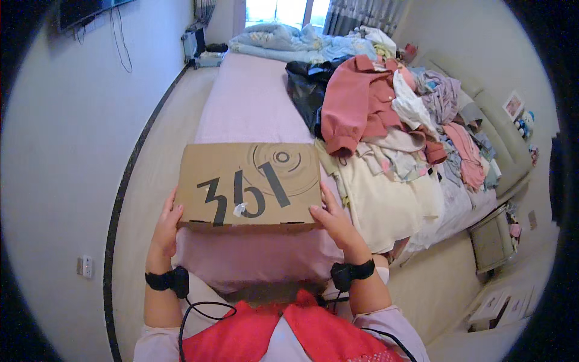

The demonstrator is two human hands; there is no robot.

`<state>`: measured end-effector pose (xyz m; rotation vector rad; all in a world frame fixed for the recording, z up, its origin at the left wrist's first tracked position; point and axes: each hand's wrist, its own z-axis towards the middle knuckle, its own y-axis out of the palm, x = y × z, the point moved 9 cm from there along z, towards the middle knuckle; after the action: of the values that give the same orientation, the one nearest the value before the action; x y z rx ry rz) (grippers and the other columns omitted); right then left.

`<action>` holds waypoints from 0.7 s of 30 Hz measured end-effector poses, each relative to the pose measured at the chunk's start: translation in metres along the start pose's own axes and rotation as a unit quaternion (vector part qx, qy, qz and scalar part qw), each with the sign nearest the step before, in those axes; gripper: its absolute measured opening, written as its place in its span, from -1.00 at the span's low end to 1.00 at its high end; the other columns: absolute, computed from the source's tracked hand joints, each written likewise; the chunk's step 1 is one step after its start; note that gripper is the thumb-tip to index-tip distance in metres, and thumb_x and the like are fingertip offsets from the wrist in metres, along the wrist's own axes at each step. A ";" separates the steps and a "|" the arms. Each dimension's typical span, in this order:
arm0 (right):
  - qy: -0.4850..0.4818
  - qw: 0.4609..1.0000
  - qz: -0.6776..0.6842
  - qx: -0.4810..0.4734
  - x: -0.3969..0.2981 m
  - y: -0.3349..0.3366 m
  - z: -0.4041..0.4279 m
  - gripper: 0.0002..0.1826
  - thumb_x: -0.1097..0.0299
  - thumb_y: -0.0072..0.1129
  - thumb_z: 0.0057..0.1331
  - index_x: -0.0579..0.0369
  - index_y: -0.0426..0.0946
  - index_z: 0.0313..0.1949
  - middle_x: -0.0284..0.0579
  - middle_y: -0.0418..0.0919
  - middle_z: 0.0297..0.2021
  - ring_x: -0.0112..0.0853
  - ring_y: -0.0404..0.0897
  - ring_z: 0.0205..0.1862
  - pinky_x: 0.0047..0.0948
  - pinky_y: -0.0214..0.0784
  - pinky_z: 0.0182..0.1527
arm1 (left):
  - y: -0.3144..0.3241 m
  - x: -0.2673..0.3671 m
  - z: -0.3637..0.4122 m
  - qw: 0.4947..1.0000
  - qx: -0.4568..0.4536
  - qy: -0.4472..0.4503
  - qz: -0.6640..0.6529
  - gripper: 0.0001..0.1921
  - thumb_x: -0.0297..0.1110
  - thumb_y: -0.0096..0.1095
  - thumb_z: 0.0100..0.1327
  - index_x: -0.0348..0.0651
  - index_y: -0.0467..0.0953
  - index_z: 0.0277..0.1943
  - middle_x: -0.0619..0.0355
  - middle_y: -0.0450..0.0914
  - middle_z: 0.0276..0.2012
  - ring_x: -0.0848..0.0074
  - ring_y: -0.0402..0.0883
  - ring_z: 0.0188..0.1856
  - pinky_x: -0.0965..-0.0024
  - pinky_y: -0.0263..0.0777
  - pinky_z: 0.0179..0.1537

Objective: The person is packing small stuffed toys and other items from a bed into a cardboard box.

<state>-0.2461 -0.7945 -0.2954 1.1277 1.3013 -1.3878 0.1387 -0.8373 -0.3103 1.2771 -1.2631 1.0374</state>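
A brown cardboard shoebox point(217, 163) is held in front of me, its lid shut and facing up. Large dark print and a ring pattern mark the lid, and a small torn whitish patch point(239, 209) sits near its front edge. My left hand point(166, 221) grips the box's left end. On the right end, my right hand point(332, 215) holds it, thumb near the front corner. Beneath the box is the bed's pink sheet point(244, 99); whether the box rests on it cannot be told. Both wrists wear black straps with cables.
A heap of clothes covers the bed's right side, including a coral jacket point(353, 99), a black garment point(303, 90) and cream fabric point(380, 199). A blue floral quilt point(289, 43) lies at the far end. The wall point(81, 158) runs along the left, and a nightstand point(491, 240) stands right.
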 end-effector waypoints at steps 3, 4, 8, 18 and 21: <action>-0.111 0.923 -0.349 0.115 -0.046 0.000 -0.005 -0.30 0.14 0.16 0.28 0.11 0.23 0.37 0.35 0.12 0.36 0.20 0.09 0.41 -0.06 -0.03 0.42 | -0.011 0.041 -0.005 0.837 0.165 0.220 0.473 -0.33 -0.18 0.15 0.30 -0.10 0.18 0.43 -0.06 0.25 0.38 0.03 0.11 0.45 -0.09 -0.04 0.39; -0.180 0.889 -0.403 0.122 -0.073 0.013 -0.008 -0.31 0.13 0.19 0.26 0.11 0.27 0.33 0.35 0.16 0.33 0.22 0.11 0.39 -0.01 0.00 0.40 | 0.003 0.054 -0.008 0.837 0.167 0.227 0.470 -0.33 -0.18 0.15 0.30 -0.10 0.18 0.43 -0.06 0.25 0.38 0.03 0.11 0.45 -0.09 -0.04 0.39; -0.270 0.830 -0.482 0.077 -0.107 0.079 -0.004 -0.39 0.16 0.19 0.25 0.05 0.35 0.27 0.25 0.25 0.30 0.12 0.18 0.38 0.10 0.03 0.36 | 0.111 0.086 -0.020 0.701 0.080 0.323 0.631 -0.37 -0.17 0.23 0.22 -0.12 0.33 0.34 -0.12 0.27 0.36 -0.01 0.08 0.46 -0.17 -0.12 0.41; -0.310 0.799 -0.509 0.085 -0.078 0.115 -0.001 -0.44 0.03 0.04 0.33 -0.05 0.40 0.27 0.07 0.31 0.33 -0.05 0.20 0.41 0.27 -0.09 0.37 | 0.158 0.046 -0.004 0.685 0.000 0.338 0.645 -0.42 -0.14 0.10 0.25 -0.15 0.36 0.32 -0.07 0.26 0.38 0.09 0.12 0.46 -0.21 -0.14 0.41; -0.247 0.834 -0.494 -0.003 -0.070 0.102 0.008 -0.41 0.02 0.04 0.34 -0.02 0.35 0.30 0.07 0.23 0.37 -0.04 0.14 0.43 0.25 -0.09 0.37 | 0.147 0.056 -0.003 0.716 -0.068 0.300 0.627 -0.37 -0.10 0.11 0.26 -0.17 0.30 0.35 -0.07 0.22 0.41 0.09 0.11 0.46 -0.18 -0.14 0.42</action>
<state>-0.1335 -0.8052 -0.2444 -0.0525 1.5273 -2.2028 -0.0031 -0.8310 -0.2411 -0.3023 -1.5600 2.0043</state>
